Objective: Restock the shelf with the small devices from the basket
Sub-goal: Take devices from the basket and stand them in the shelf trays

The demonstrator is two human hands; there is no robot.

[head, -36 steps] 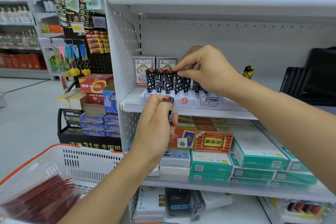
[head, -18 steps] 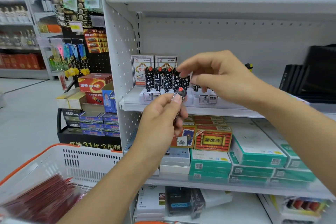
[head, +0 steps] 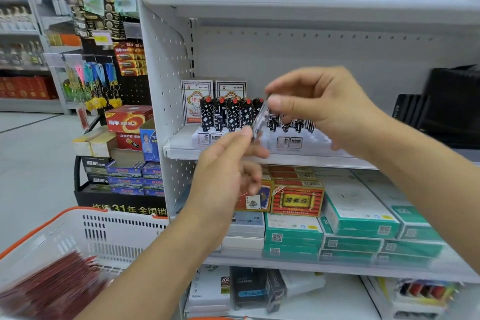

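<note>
**Q:** What's in front of you, biggest thing first?

**A:** A white metal shelf unit (head: 285, 2) fills most of my view, its pegboard side panel on the left. On the middle shelf sits a white display tray (head: 298, 143) with a row of black-and-white patterned lighters (head: 226, 114) standing upright, red caps on top. Behind them, far left on that shelf, stand two playing-card boxes (head: 197, 101). The shelf below carries green-and-white cartons (head: 358, 218) on the right and a red box (head: 296, 200) beside them.

**Q:** And near you?

**A:** At the lower left, close to me, is a white basket (head: 85, 231) with an orange rim, holding blurred dark red packets (head: 52, 283).

**Q:** Your hands?

**A:** Both are raised in front of the tray. My right hand (head: 330, 112) comes in from the right, fingers curled, thumb and fingertips pinching the top of one loose lighter (head: 259, 122), which is tilted and blurred. My left hand (head: 228, 171) reaches up from below, its fingertips at the lighter's lower end; whether it grips there or only touches, I cannot tell.

**Q:** Where is that lighter exactly?

**A:** In the air, between my hands, just in front of the row.
</note>
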